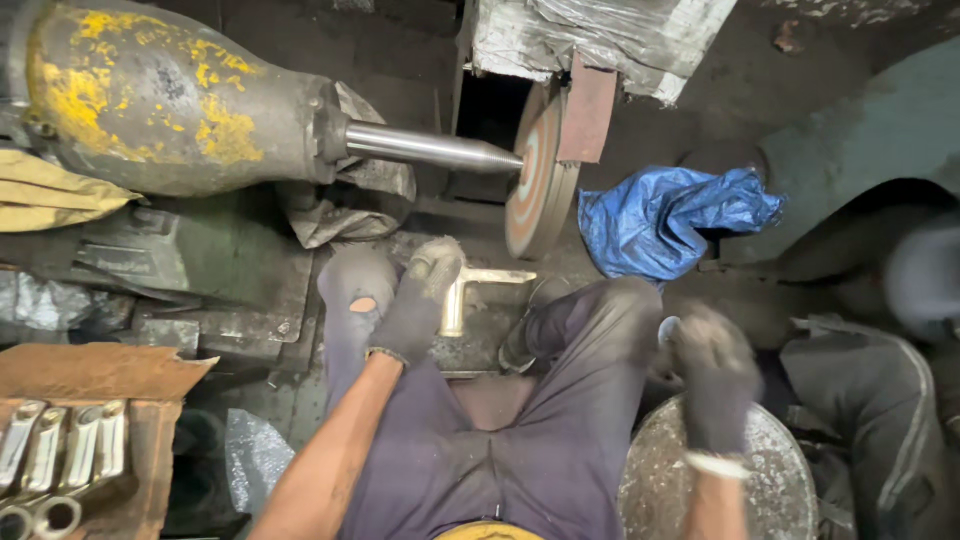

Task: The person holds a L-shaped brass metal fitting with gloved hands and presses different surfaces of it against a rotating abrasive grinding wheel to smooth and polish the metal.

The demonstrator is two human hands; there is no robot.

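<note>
At frame centre the gloved left hand [418,300] clamps an L-shaped pale brass fitting [470,290] just below the round buffing wheel [540,180], while the blurred right hand [712,378], grip unreadable, hovers over a dusty round metal basin [780,480] at lower right.

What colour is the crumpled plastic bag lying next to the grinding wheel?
Blue. The crumpled plastic bag shows best in the head view, right of the round grinding wheel.

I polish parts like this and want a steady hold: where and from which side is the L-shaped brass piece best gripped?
Probably by the long leg of the L-shaped brass piece, coming from the near side, as the gloved left hand does now. The short arm juts right towards the polishing wheel, so a hold on the near leg keeps the fingers back from the wheel.
</note>
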